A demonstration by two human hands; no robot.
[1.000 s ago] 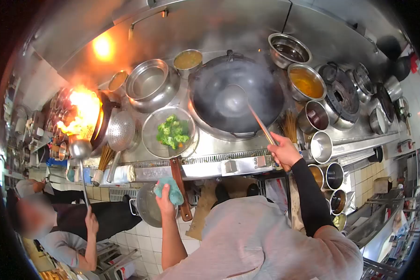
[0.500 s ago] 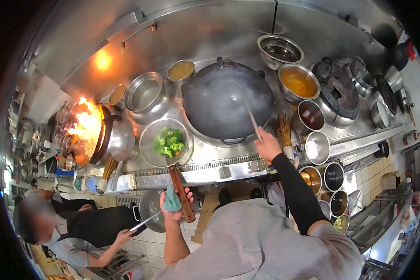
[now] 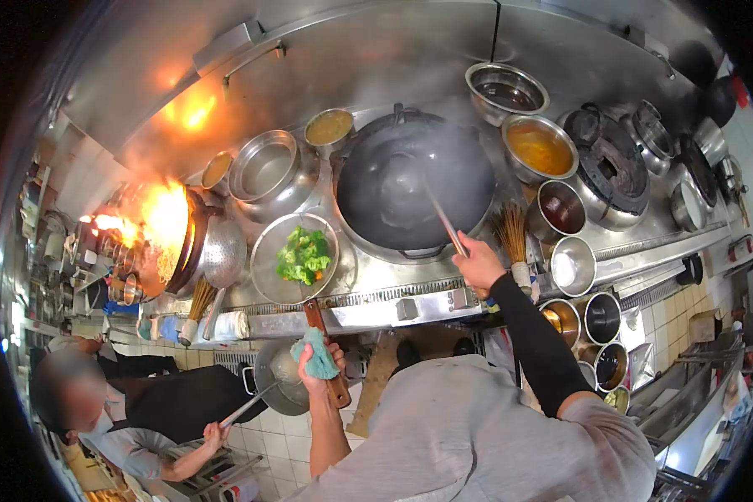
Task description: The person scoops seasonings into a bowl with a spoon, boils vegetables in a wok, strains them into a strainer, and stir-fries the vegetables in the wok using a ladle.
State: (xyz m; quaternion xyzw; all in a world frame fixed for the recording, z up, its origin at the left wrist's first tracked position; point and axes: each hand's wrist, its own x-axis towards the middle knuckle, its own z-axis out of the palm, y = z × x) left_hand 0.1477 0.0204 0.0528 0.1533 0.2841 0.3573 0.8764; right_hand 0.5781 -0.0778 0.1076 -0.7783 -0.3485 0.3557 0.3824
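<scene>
My right hand [image 3: 479,261] is closed round the handle of a ladle [image 3: 443,219], whose bowl rests in the steaming dark wok [image 3: 368,197]. My left hand [image 3: 316,368] holds a green cloth [image 3: 319,356] against the wooden handle [image 3: 337,391] of a round strainer, its fingers partly hidden by the cloth. Broccoli [image 3: 302,255] with a bit of orange lies in the strainer [image 3: 263,259], which sits on the steel counter left of the wok.
Tall flames [image 3: 166,217] rise from another wok at the left. A co-worker [image 3: 142,410] there holds a long ladle. Sauce bowls [image 3: 540,149], metal pots [image 3: 573,266] and a bamboo brush [image 3: 510,227] stand right of my wok.
My left hand has gone from beside the strainer's handle to holding it with the cloth. The co-worker's ladle has moved from the flaming wok down to a pot below the counter.
</scene>
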